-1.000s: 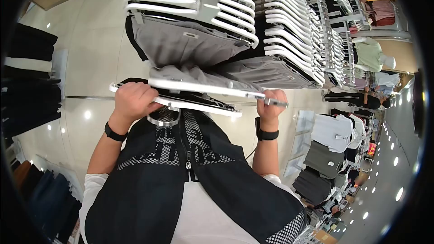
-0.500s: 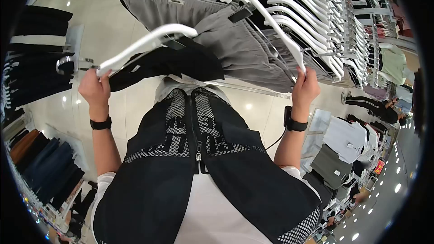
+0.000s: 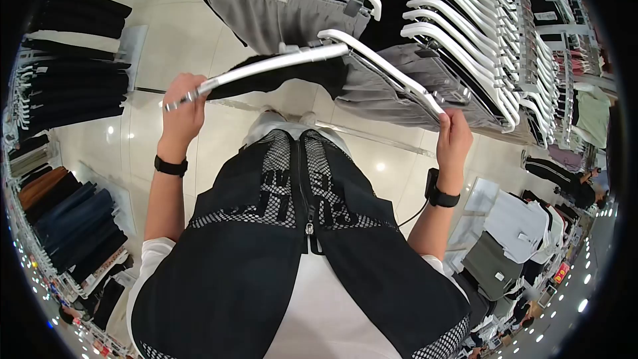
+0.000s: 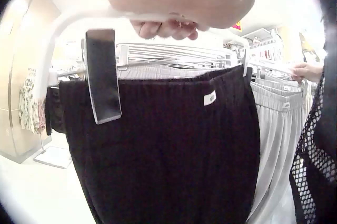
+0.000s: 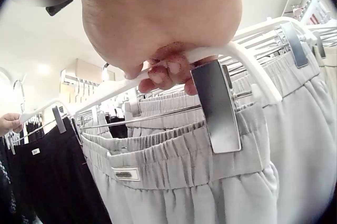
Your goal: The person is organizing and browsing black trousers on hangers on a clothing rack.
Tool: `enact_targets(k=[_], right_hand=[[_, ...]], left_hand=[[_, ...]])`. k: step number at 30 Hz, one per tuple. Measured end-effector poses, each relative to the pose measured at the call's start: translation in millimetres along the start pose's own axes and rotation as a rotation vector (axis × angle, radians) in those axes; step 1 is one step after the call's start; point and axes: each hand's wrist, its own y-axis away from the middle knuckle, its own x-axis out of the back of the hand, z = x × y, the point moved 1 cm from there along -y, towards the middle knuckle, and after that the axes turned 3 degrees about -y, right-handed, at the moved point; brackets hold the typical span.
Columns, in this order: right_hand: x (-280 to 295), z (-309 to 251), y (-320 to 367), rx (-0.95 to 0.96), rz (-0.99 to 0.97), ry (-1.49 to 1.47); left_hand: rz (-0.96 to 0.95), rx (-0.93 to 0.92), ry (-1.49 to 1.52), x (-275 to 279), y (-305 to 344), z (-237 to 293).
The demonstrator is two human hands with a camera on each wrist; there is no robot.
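Note:
My left hand (image 3: pixel 184 110) grips the outer end of a white hanger (image 3: pixel 279 62) on the left. Black trousers (image 4: pixel 163 145) with a small white waistband label hang from its clips, as the left wrist view shows. On the right, my right hand (image 3: pixel 455 134) holds the near end of another white hanger (image 3: pixel 392 73). Light grey trousers (image 5: pixel 184 155) with a gathered elastic waist hang clipped to that one; the fingers (image 5: pixel 171 71) curl round its bar. In the head view the two hangers slant toward each other, their far ends close together.
Ahead is a rack packed with white hangers (image 3: pixel 458 33) and grey trousers (image 3: pixel 266 10). Dark garments (image 3: pixel 80 66) hang at the left, white tops (image 3: pixel 522 226) at the right. A person (image 3: pixel 565 179) stands beyond on the right. Pale floor tiles (image 3: pixel 219 139) lie below.
The two hangers, held nearly parallel and close before my chest, have been spread apart and angled. Over the last half second my left hand moved slightly right, and its hanger's hook swung toward me.

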Motion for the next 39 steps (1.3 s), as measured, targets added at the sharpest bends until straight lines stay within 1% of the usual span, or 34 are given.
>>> enact_targets(k=[2, 4, 5, 6, 8, 11, 13, 14, 16, 17, 19, 20, 21, 23, 26, 28, 31, 32, 36, 39], right_hand=[[4, 0, 5, 0.048, 0.034, 0.008], [4, 6, 7, 0.17, 0.227, -0.044], [4, 12, 9, 0.233, 0.32, -0.07], [7, 18, 11, 0.21, 0.355, -0.005], [11, 22, 15, 0.197, 0.357, -0.002], [9, 11, 7, 0.18, 0.375, -0.01], [0, 10, 3, 0.175, 0.385, -0.01], [-5, 9, 3, 0.055, 0.365, -0.03], [-9, -3, -8, -0.082, 0.304, 0.125], [-9, -9, -14, -0.153, 0.28, 0.211], [-7, -26, -28, -0.327, 0.258, 0.187], [-5, -32, -34, -0.41, 0.256, 0.176], [-1, -36, -39, -0.442, 0.268, 0.181], [3, -43, -46, -0.506, 0.29, 0.181], [6, -49, -48, -0.544, 0.299, 0.204], [5, -51, -46, -0.566, 0.347, 0.189], [6, -61, -42, -0.577, 0.316, 0.308], [4, -70, -41, -0.618, 0.319, 0.325], [-7, -90, -27, -0.603, 0.428, 0.339], [-10, -108, -15, -0.625, 0.451, 0.376]], left_hand=[[0.128, -0.164, -0.038, 6, 2, 1], [0.236, -0.337, -0.055, 16, 0, 4], [0.243, -0.36, -0.045, 19, 2, 5], [0.249, -0.381, -0.035, 23, 7, 5], [0.236, -0.412, -0.025, 31, 14, 7], [0.23, -0.397, 0.017, 32, 14, 3], [0.229, -0.322, 0.022, 26, 15, -7], [0.221, -0.271, 0.017, 24, 14, -10], [0.183, -0.178, 0.022, 23, 11, -23], [0.166, -0.057, 0.075, 24, 7, -31], [0.123, 0.179, 0.196, 21, -1, -44], [0.067, 0.307, 0.321, 17, 0, -59], [0.033, 0.383, 0.444, 12, 1, -74], [0.026, 0.394, 0.501, 7, 5, -98], [0.004, 0.404, 0.6, 4, -4, -118], [0.015, 0.358, 0.625, -3, -9, -134], [-0.012, 0.333, 0.694, -8, -26, -153], [-0.01, 0.321, 0.714, -10, -32, -157], [-0.067, 0.254, 0.758, -13, -48, -188], [-0.058, 0.171, 0.738, -11, -65, -190]])
